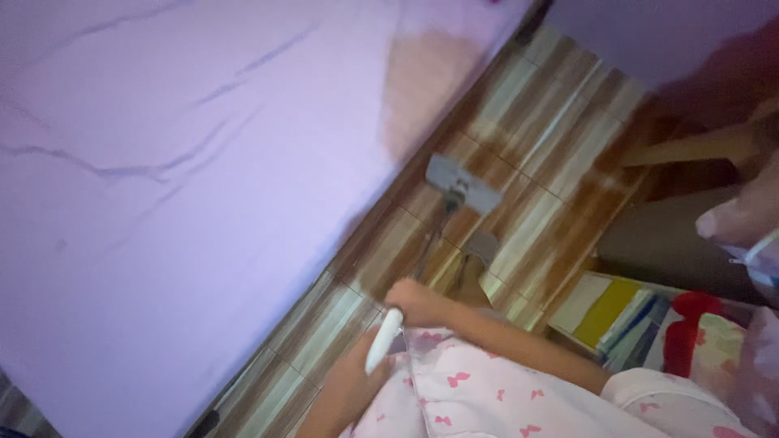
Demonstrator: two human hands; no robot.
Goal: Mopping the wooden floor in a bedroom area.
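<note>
A flat mop with a grey head (463,184) rests on the striped brown floor tiles (560,138) beside the bed. Its thin handle runs down towards me and ends in a white grip (382,341). My right hand (412,298) is closed around the handle just above the white grip, its bare forearm coming in from the lower right. My left hand (350,381) holds the lower end of the white grip. Pink clothing with small bow prints (479,389) fills the bottom of the view. My foot in a grey slipper (480,250) stands near the handle.
A bed with a lilac sheet (178,178) fills the left side, its edge running diagonally along the floor strip. At the right stand a stack of coloured books or folders (617,312), a red item (690,324) and dark wooden furniture (690,146).
</note>
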